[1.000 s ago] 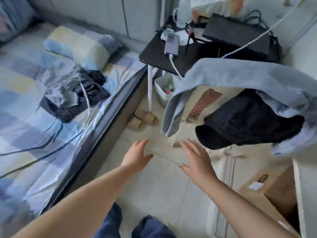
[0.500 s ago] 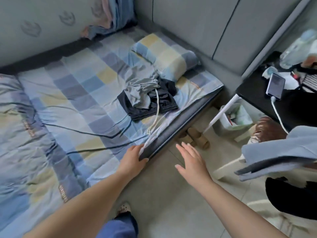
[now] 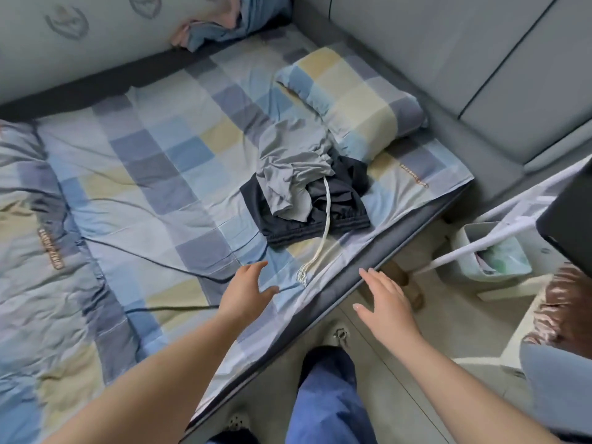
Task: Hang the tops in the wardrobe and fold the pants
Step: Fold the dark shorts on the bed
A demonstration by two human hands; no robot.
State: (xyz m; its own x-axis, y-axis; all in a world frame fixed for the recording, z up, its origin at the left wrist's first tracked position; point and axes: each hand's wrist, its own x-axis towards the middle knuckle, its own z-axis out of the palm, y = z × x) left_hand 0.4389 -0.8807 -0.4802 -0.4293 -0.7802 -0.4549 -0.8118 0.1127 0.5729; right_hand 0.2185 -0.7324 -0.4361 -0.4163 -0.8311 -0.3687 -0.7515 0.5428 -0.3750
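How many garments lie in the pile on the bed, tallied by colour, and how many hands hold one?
Grey garment: 1
Dark navy garment with a white drawstring: 1
Total in the pile: 2
Hands holding a garment: 0; the left hand and right hand are both open and short of the pile.

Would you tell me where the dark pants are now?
In the head view, the dark pants lie on the bed, under a grey garment, beside the pillow.
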